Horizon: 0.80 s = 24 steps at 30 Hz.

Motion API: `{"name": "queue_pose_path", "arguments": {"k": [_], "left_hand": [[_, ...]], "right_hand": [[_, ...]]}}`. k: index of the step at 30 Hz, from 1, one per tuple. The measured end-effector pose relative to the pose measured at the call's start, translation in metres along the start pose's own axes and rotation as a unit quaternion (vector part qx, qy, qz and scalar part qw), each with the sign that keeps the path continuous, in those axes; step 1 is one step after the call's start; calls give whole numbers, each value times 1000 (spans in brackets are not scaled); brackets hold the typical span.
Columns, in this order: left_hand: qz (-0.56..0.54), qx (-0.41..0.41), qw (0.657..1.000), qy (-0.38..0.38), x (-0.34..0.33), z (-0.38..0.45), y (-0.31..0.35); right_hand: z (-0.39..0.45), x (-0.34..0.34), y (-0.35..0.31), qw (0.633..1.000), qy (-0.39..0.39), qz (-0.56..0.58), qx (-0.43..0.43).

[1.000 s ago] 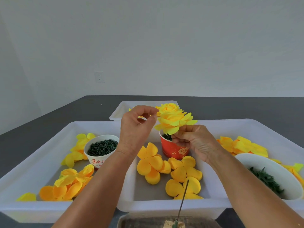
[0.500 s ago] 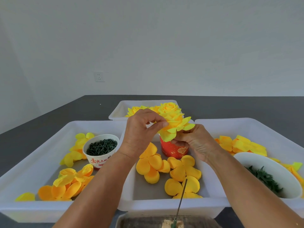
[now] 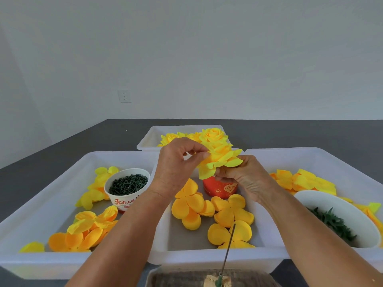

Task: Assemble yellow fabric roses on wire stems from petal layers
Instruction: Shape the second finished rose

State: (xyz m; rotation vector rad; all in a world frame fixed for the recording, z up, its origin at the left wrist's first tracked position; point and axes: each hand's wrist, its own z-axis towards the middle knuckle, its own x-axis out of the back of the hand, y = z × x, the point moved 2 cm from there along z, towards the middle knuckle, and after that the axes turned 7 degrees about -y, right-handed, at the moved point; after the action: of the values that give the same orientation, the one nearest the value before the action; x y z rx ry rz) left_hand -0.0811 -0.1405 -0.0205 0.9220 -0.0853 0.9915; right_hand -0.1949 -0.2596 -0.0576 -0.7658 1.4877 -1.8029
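Note:
A yellow fabric rose with layered petals is held up above the middle tray. My right hand grips its base from below, fingers curled under the petals. My left hand pinches an outer petal on the rose's left side between thumb and fingers. Loose orange-yellow petal layers lie in the middle tray below the hands. A thin wire stem stands upright in a foam block at the bottom edge.
A red cup sits under the rose. A white cup of dark green parts and petals fill the left tray. The right tray holds yellow petals and a bowl of green leaves. Finished roses lie in a far tray.
My left hand moved from beside the rose onto it and now pinches an outer petal. The rose and right hand shifted slightly downward.

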Motion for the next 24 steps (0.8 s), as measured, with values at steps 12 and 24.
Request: {"name": "queue_pose_path", "arguments": {"k": [12,24], "left_hand": [[9,-28,1000,1,-2,-1,3],[116,-99,987,43,-5,0,1]], "right_hand": [[6,5,3,997,64,38,-17],[5,5,2,997,64,46,18]]}}
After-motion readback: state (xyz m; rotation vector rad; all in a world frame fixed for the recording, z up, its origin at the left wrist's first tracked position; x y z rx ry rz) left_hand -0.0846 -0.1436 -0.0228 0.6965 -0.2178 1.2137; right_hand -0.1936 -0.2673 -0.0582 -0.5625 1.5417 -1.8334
